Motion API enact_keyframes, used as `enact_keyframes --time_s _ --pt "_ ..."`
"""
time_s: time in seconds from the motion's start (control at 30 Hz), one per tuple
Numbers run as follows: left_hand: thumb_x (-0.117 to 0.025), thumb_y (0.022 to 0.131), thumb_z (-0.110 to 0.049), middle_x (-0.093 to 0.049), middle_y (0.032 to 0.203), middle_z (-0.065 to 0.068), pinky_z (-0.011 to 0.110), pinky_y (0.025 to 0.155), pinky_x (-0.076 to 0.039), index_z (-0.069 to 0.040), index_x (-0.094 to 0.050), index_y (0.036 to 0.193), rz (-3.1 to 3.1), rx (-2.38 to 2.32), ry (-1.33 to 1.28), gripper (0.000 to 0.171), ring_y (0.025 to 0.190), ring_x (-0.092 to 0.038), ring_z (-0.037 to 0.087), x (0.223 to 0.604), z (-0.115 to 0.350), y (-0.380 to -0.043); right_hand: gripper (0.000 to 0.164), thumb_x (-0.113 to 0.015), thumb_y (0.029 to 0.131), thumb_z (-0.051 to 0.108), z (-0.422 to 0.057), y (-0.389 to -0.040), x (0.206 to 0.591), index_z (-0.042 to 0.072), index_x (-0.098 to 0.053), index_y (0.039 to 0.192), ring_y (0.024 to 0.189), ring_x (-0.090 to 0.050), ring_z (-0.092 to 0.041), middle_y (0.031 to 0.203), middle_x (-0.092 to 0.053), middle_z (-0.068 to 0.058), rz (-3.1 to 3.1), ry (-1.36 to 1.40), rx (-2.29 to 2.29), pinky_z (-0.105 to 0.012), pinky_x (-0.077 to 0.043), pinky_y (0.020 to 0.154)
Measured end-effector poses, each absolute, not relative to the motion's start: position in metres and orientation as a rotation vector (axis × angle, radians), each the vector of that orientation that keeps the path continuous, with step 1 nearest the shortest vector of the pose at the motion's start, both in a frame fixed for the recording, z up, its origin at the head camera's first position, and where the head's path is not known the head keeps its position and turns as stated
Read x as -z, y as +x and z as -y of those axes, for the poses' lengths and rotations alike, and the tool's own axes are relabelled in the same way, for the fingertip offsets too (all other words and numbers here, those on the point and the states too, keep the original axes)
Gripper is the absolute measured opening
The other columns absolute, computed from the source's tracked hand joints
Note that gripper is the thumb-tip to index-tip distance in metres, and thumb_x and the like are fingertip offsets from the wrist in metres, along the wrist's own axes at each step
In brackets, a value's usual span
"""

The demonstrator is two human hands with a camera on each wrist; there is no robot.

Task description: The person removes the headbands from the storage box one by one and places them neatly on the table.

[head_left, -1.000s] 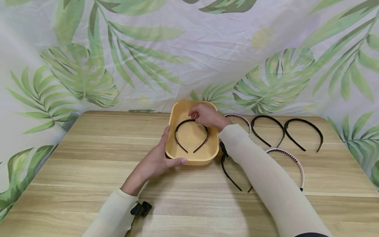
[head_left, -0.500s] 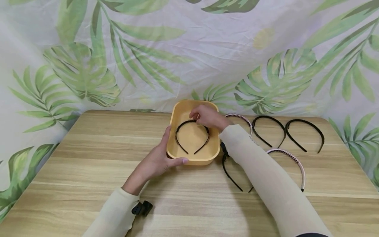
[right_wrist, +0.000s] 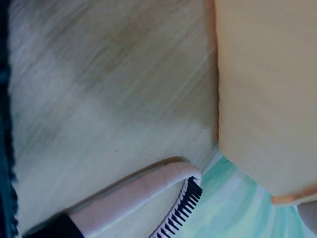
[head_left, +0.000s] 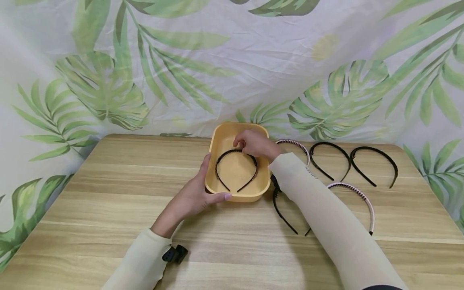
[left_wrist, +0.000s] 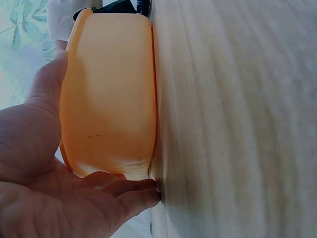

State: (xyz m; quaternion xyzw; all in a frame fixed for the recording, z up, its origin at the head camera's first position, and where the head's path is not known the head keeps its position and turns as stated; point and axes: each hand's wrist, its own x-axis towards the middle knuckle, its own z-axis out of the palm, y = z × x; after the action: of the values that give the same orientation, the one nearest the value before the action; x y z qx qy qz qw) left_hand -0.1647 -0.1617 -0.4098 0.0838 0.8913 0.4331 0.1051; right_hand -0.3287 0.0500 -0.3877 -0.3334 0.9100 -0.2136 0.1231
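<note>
A black headband with a toothed inner edge is inside the yellow plastic bin, its arch toward the far end. My right hand reaches in over the bin's right rim, fingers curled, pinching the headband near the top of its arch. Those fingertips are partly hidden. With my left hand I grip the bin's near left corner, thumb along the front and fingers down the side. The left wrist view shows that hand cupped around the end of the bin.
Right of the bin lie a pale pink headband and two black headbands, one beside the other. Nearer, my right sleeve partly covers a black headband and another pink one. A leaf-print cloth hangs behind the table.
The headband in the bin has shifted slightly toward the near end and lower, moving with my right fingers. My left hand keeps its grip on the bin.
</note>
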Motion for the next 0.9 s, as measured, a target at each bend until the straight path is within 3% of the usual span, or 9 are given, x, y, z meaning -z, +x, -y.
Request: enact_keyframes --time_s 0.57,0.9 --pt "-0.088 0.085 -0.045 -0.030 0.169 0.023 0.055 0.118 -0.039 -0.029 0.010 0.169 -2.624 -1.278 0.241 0.130 0.141 -0.051 0.036 0.4091 0.1606 -0.1646 0.036 -0.056 0.089 -0.012 -0.0517 -0.3295 0.3893 -0.002 -0.077 0.116 0.088 -0.060 -0.024 0.096 -0.071 -0.015 -2.660 -0.973 0.707 -0.034 -0.050 0.083" --pt "-0.086 0.086 -0.047 -0.029 0.169 0.025 0.057 0.118 -0.038 -0.024 0.012 0.169 -2.630 -1.254 0.233 0.131 0.143 -0.049 0.039 0.4083 0.1611 -0.1656 0.037 -0.053 0.090 -0.011 -0.0517 -0.3314 0.3887 -0.001 -0.079 0.115 0.085 -0.059 -0.021 0.094 -0.072 -0.014 -2.662 -0.970 0.745 -0.029 -0.046 0.077"
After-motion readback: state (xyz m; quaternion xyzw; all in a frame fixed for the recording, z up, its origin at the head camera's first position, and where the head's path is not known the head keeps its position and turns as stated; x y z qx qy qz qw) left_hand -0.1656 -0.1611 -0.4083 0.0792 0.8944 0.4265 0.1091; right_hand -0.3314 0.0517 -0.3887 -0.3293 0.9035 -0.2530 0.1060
